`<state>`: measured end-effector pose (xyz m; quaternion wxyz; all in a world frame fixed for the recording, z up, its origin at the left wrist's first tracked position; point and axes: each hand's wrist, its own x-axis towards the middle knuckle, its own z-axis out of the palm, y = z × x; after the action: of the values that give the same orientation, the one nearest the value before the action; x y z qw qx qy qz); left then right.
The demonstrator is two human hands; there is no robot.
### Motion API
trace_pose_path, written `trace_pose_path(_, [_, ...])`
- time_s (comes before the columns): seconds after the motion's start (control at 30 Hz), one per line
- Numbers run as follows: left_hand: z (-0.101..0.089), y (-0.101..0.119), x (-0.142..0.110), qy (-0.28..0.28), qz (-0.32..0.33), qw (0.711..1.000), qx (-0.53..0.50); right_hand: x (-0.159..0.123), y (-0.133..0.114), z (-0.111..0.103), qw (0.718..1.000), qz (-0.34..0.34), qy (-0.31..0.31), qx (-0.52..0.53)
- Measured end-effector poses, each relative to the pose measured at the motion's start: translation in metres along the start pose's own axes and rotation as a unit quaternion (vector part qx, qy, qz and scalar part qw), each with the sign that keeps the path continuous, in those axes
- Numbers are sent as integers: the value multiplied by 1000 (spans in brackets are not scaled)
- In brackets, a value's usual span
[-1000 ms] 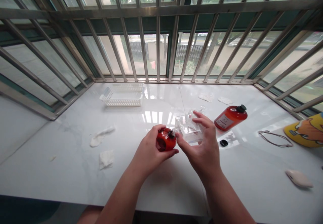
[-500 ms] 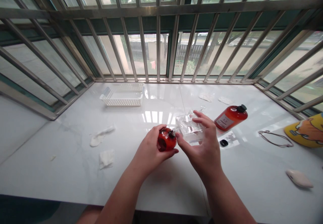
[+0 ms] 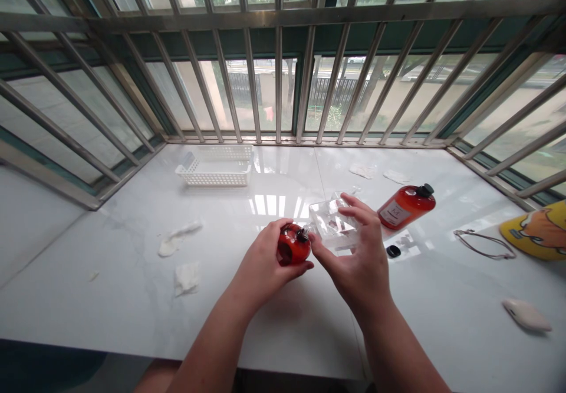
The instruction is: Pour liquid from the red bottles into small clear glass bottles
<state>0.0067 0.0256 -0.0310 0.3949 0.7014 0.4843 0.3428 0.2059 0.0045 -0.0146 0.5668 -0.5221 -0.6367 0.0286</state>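
My left hand [image 3: 269, 257] is wrapped round a red bottle [image 3: 292, 250] held tilted, its dark neck pointing up and right. In my right hand [image 3: 362, 245] is a clear, square-sided bottle [image 3: 329, 219] lying on its side, gripped between the thumb and fingers. The clear bottle's narrow end meets the red bottle's neck; whether it is inside or only touching I cannot tell. A larger red bottle [image 3: 400, 207] with a black cap and a pale label is just beyond my right hand. A small black cap [image 3: 393, 251] lies beside that hand.
On the white tabletop [image 3: 132, 316], a white perforated basket [image 3: 214, 176] is at the back left. Crumpled tissues [image 3: 187, 278] lie at left, more tissue [image 3: 361, 170] at the back. To the right are a thin cord loop [image 3: 484, 245], a yellow patterned cylinder [image 3: 537, 231] and a pale rounded object [image 3: 526, 315]. Metal bars [image 3: 278, 86] line the window.
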Motion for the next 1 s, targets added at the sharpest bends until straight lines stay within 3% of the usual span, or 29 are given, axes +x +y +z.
trace_pose_path(1.0, [0, -3, 1, -1, 4, 1000, 11, 1, -1, -3, 1000, -2, 9, -6])
